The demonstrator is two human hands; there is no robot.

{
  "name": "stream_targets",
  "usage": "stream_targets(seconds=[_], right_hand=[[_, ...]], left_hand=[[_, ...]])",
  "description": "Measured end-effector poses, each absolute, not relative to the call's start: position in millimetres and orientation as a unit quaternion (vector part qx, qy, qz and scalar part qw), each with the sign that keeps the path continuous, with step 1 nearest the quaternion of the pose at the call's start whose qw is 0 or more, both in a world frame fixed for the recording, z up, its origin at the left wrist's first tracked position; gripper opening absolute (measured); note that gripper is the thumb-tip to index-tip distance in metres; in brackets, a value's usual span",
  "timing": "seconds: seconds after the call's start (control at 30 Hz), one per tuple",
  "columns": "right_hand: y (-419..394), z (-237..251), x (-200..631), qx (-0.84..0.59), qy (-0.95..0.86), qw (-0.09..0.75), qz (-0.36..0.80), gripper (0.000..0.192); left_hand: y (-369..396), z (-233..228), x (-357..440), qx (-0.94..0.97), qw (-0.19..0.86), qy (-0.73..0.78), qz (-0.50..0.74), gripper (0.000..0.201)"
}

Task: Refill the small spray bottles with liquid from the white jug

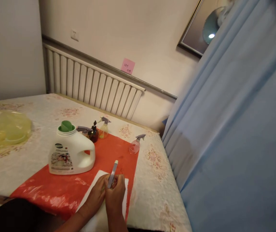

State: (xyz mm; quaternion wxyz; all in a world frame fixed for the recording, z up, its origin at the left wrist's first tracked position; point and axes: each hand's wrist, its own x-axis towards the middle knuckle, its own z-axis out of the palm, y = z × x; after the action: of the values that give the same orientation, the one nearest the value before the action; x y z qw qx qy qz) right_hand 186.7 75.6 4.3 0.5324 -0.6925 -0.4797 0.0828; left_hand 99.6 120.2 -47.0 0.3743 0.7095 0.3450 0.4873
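Observation:
A grey marker-like pen (113,174) with a pale end points up from my right hand (116,193), whose fingers are closed around it. My left hand (97,190) meets the right one at the fingertips. Its fingers are pressed together, and anything between them is hidden. Beneath both hands lies a white sheet (126,187) on a red plastic sheet (114,148). Beyond my hands to the left stands a white detergent jug (77,161), a green cup (66,126) in its neck. A pink spray bottle (135,146) is upright beyond my right hand.
Behind the jug are a yellow spray bottle (103,130), a dark pump bottle (94,133) and another grey spray head (83,129). Yellow plastic (7,129) spreads over the flowered cover (152,180) at left. A blue curtain (225,135) hangs on the right; a radiator (92,80) is behind.

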Motion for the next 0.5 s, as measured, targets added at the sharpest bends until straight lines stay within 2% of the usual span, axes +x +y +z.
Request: stream_targets(seconds=[0.5], right_hand=[[78.4, -6.3, 193.1, -0.659, -0.497, 0.553, 0.113, 0.019]], left_hand=[[116.8, -56.2, 95.0, 0.694, 0.393, 0.388, 0.462, 0.047]])
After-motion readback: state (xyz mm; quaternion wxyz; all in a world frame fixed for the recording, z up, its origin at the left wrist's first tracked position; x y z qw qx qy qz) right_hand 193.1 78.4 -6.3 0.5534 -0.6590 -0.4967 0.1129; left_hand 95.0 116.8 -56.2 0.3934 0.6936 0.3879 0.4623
